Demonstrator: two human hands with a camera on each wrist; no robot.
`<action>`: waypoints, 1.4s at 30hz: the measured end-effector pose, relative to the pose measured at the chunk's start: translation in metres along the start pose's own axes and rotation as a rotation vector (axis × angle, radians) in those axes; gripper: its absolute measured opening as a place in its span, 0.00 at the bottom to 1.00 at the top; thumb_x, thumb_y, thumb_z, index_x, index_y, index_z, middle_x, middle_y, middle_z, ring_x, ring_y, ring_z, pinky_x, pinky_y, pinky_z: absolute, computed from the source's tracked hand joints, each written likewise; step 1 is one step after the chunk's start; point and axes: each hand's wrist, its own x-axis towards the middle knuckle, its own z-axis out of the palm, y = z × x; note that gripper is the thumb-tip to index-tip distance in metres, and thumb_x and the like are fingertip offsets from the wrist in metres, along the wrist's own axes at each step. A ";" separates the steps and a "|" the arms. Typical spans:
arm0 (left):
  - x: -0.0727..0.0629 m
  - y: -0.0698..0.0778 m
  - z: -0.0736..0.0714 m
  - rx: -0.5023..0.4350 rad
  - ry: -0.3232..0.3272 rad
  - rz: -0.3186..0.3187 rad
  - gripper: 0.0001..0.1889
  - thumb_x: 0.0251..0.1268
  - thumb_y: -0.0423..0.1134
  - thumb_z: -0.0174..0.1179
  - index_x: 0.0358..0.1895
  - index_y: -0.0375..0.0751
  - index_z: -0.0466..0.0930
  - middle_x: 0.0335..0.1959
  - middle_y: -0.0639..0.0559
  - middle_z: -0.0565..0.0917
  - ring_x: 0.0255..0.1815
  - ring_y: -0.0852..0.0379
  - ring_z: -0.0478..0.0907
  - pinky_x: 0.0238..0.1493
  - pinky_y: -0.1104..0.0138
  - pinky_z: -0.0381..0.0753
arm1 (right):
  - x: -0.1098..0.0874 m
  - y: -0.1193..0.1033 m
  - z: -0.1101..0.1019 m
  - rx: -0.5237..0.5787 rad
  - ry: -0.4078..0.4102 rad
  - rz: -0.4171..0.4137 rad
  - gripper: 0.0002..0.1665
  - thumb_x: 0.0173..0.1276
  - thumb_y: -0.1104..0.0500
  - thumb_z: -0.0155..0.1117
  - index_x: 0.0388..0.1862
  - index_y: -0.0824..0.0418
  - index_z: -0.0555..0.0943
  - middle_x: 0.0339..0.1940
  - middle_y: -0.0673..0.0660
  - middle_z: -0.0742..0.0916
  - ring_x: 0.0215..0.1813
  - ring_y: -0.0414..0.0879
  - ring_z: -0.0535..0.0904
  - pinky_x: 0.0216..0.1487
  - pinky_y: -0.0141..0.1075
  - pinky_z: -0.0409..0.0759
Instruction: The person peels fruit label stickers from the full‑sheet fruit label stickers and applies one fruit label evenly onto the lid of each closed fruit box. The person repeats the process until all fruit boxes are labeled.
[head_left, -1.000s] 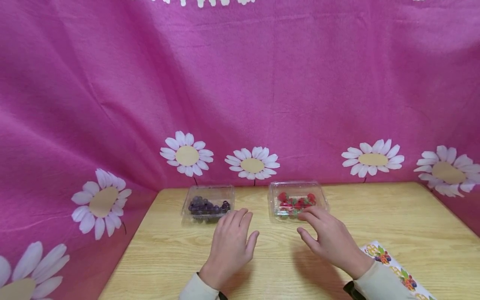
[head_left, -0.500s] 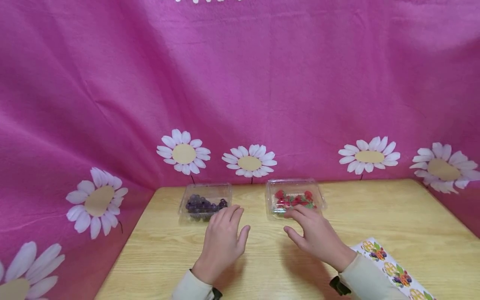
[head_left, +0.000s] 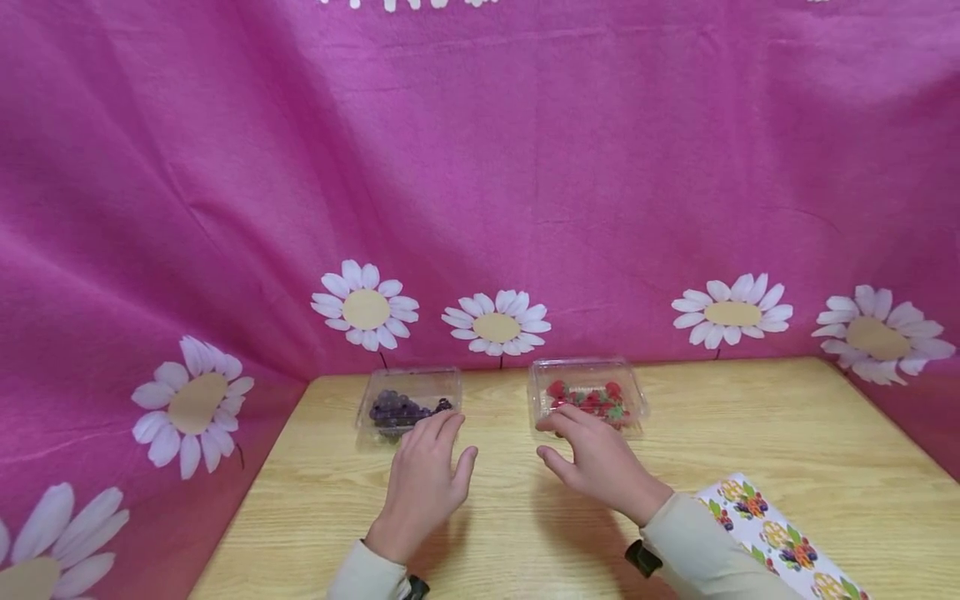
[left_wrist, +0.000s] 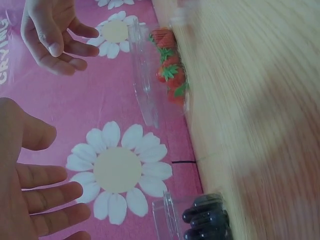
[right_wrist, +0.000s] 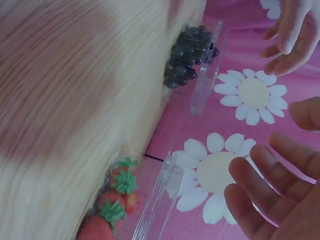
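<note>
**Left hand (head_left: 422,487) and right hand (head_left: 606,464) hold nothing**

Head: fingers relaxed, the hands hover over the table (head_left: 510,525), the left just short of the grape box (head_left: 412,380), the right just short of the strawberry box (head_left: 588,372). Left wrist: both boxes stand clear of the fingers; the pink cloth (left_wrist: 65,107) reads "CRYING". Right wrist: likewise apart.

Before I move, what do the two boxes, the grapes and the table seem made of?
Grape box and strawberry box: clear, glossy plastic, probably thin; see-through walls, edges catching light.
Grapes: smooth and shiny, with highlights; real or plastic, I can't tell.
Table: wood or wood-look laminate, by its pale streaked grain; finish looks mostly matte.
</note>
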 end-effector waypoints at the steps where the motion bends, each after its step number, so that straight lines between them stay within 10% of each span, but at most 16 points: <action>1: 0.000 -0.002 -0.001 -0.002 0.000 -0.006 0.21 0.61 0.44 0.66 0.55 0.37 0.81 0.54 0.44 0.84 0.57 0.45 0.80 0.55 0.52 0.79 | 0.002 -0.002 0.001 0.016 -0.011 0.008 0.14 0.60 0.55 0.72 0.44 0.57 0.83 0.41 0.49 0.86 0.39 0.43 0.84 0.41 0.36 0.83; 29: 0.001 -0.046 -0.003 -0.077 0.022 -0.163 0.19 0.60 0.41 0.67 0.53 0.36 0.83 0.53 0.39 0.85 0.53 0.41 0.82 0.52 0.48 0.80 | 0.044 -0.027 0.057 0.417 -0.141 0.324 0.09 0.65 0.61 0.65 0.43 0.62 0.84 0.43 0.57 0.88 0.37 0.44 0.84 0.43 0.36 0.81; 42: 0.004 -0.064 -0.015 -0.175 -0.049 -0.346 0.19 0.65 0.43 0.63 0.55 0.38 0.81 0.57 0.41 0.83 0.60 0.41 0.79 0.58 0.48 0.78 | 0.052 -0.032 0.082 0.590 -0.172 0.505 0.09 0.68 0.61 0.63 0.44 0.63 0.83 0.41 0.57 0.88 0.36 0.44 0.82 0.38 0.35 0.80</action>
